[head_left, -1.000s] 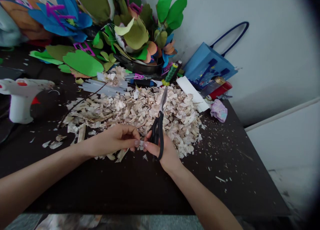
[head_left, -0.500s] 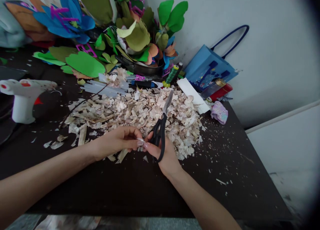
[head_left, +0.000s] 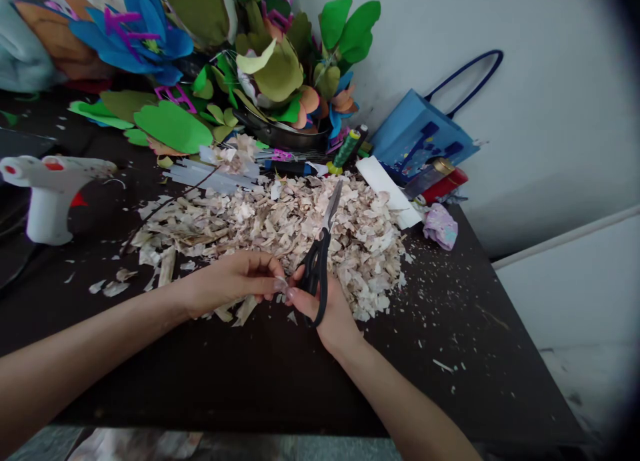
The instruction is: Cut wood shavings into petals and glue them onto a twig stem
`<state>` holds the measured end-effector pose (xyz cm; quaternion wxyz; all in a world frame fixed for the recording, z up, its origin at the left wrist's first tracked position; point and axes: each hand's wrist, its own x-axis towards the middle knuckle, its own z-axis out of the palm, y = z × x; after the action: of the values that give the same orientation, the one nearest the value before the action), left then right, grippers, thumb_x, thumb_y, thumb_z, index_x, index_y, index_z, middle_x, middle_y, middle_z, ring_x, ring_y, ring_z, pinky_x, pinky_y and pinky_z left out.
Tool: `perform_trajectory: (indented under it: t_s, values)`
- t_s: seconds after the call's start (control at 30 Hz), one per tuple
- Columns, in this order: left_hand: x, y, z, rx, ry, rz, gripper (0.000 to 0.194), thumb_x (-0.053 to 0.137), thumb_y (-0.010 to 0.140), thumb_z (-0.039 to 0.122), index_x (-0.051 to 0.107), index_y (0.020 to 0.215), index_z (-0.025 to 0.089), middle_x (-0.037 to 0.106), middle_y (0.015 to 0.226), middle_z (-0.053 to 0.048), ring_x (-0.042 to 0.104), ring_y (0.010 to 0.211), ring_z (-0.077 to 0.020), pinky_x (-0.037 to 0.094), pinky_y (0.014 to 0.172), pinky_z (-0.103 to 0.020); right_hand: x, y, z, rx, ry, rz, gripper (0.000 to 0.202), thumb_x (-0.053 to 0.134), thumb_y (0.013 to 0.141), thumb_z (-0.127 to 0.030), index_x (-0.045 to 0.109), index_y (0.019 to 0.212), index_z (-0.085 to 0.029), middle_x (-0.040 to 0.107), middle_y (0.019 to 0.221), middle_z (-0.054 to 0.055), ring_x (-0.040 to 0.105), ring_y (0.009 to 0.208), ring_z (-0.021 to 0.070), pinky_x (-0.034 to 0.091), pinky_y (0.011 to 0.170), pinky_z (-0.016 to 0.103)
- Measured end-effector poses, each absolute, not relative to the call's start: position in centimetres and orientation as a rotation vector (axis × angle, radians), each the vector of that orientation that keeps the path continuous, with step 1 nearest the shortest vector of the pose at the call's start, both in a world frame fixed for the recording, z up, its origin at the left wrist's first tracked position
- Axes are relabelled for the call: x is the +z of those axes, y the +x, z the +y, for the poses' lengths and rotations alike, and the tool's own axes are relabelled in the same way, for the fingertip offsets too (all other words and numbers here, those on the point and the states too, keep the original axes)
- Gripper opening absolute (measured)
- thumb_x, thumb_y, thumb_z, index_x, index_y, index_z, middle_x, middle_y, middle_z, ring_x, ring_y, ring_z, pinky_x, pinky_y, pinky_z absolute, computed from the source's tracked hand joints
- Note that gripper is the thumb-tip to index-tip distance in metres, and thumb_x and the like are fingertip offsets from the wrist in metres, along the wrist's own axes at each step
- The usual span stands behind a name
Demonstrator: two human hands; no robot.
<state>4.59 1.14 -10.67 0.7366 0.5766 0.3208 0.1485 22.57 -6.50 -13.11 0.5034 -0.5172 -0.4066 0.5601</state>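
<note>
My left hand (head_left: 240, 284) is closed, thumb and fingertips pinching a small pale flake (head_left: 281, 284) that looks like the dry scraps behind it. My right hand (head_left: 327, 307) meets it there, its thumb and fingertip also at the flake. Hooked in that same right hand are black-handled scissors (head_left: 320, 261), blades closed and pointing away from me. Under and beyond both hands spreads a wide heap of dry, papery, beige scraps (head_left: 280, 221) on the dark table (head_left: 240, 381). The fingertips hide part of the flake.
On the left stands a white glue gun (head_left: 50, 194). Behind the heap lie translucent glue sticks (head_left: 210, 174), a green thread spool (head_left: 346, 147) and felt flowers (head_left: 275, 67). A blue bag (head_left: 420, 131) leans at the back right, near a crumpled pink wrapper (head_left: 440, 226).
Both hands stay together at the flake, with only slight finger movement. The scissors have tilted a little to the left. The whole view has shifted very slightly.
</note>
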Motion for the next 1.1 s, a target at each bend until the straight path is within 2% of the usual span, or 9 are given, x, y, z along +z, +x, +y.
perform_trajectory:
  t_s: [0.27, 0.53, 0.67, 0.83, 1.1]
  values:
    - [-11.6, 4.7, 0.9, 0.327, 1.212, 0.664, 0.026, 0.076, 0.081, 0.043, 0.063, 0.086, 0.020, 0.067, 0.079, 0.002, 0.056, 0.069, -0.0116, 0.043, 0.062, -0.023, -13.4, 22.5, -6.5, 1.372, -1.183, -0.910, 0.030, 0.084, 0.066, -0.033, 0.062, 0.085, -0.023, 0.066, 0.071, -0.003, 0.060, 0.060, 0.0132, 0.051, 0.061, 0.028]
    - [-11.0, 4.8, 0.7, 0.356, 1.155, 0.751, 0.029, 0.078, 0.076, 0.046, 0.066, 0.082, 0.020, 0.065, 0.071, 0.001, 0.054, 0.065, -0.0122, 0.043, 0.063, -0.025, -13.2, 22.5, -6.6, 1.394, -1.223, -0.938, 0.035, 0.084, 0.068, -0.041, 0.060, 0.086, -0.023, 0.063, 0.071, -0.004, 0.061, 0.059, 0.0142, 0.053, 0.060, 0.029]
    - [-10.7, 4.7, 0.8, 0.373, 1.123, 0.785, 0.030, 0.080, 0.072, 0.046, 0.067, 0.082, 0.020, 0.061, 0.067, 0.002, 0.052, 0.062, -0.0123, 0.040, 0.057, -0.024, -12.9, 22.6, -6.5, 1.424, -1.200, -0.909, 0.032, 0.083, 0.072, -0.039, 0.059, 0.086, -0.023, 0.063, 0.070, -0.003, 0.061, 0.058, 0.0143, 0.050, 0.056, 0.027]
    - [-10.5, 4.5, 1.1, 0.363, 1.153, 0.759, 0.027, 0.077, 0.078, 0.045, 0.068, 0.081, 0.020, 0.062, 0.068, 0.002, 0.053, 0.063, -0.0118, 0.042, 0.059, -0.024, -12.5, 22.7, -6.5, 1.425, -1.183, -0.873, 0.027, 0.080, 0.076, -0.036, 0.061, 0.088, -0.022, 0.064, 0.070, -0.002, 0.061, 0.058, 0.0136, 0.044, 0.051, 0.024]
    - [-11.1, 4.7, 1.0, 0.303, 1.190, 0.728, 0.032, 0.078, 0.076, 0.049, 0.067, 0.082, 0.020, 0.066, 0.074, 0.000, 0.056, 0.066, -0.0129, 0.045, 0.063, -0.025, -12.9, 22.6, -6.6, 1.394, -1.232, -0.947, 0.035, 0.084, 0.067, -0.041, 0.060, 0.086, -0.023, 0.064, 0.070, -0.002, 0.060, 0.059, 0.0157, 0.055, 0.061, 0.032]
